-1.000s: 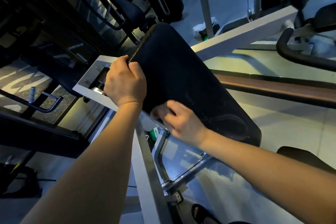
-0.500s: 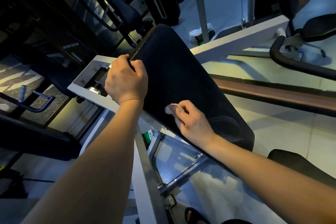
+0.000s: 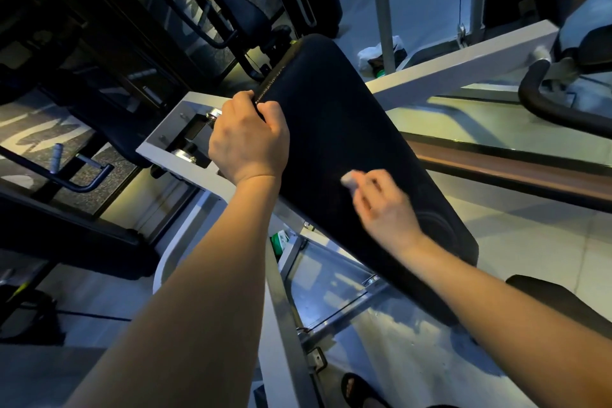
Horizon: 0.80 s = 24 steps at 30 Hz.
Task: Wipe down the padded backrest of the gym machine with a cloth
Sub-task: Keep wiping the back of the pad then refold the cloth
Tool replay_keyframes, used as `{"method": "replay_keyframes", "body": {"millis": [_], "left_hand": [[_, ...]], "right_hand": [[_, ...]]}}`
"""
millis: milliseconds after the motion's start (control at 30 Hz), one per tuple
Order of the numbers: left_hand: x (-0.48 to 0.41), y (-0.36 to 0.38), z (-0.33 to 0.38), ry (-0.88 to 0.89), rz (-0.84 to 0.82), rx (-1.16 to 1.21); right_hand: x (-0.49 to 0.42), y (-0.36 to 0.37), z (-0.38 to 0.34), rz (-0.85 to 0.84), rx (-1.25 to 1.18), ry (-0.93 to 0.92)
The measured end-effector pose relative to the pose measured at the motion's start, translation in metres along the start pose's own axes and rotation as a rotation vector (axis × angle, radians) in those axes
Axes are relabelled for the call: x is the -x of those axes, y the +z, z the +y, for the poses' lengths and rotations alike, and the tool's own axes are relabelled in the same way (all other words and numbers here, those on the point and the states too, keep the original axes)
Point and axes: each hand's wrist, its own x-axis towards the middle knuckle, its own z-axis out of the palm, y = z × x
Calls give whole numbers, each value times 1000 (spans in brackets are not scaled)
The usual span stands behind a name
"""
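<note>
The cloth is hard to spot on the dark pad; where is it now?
Head view, right of centre: the cloth sits at the fingertips of the right hand on the lower backrest, right of the left hand.

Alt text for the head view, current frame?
Seen from above, a person's right hand presses a small pale cloth against the black padded backrest of a gym machine, the hand slightly blurred. The left hand grips the backrest's stitched edge, with the machine's white steel frame behind.
</note>
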Motion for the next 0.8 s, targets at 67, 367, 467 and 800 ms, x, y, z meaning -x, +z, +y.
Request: {"method": "replay_keyframes", "body": {"millis": [67, 367, 467, 800], "left_hand": [[0, -1, 1, 4, -4, -3], [-1, 2, 0, 5, 7, -25], [0, 2, 1, 5, 0, -21], [0, 3, 0, -5, 6, -10]], "right_hand": [[-18, 5, 21, 59, 110, 200], [7, 8, -1, -51, 109, -40], [-11, 4, 30, -26, 334, 219], [17, 10, 16, -70, 190, 117]]}}
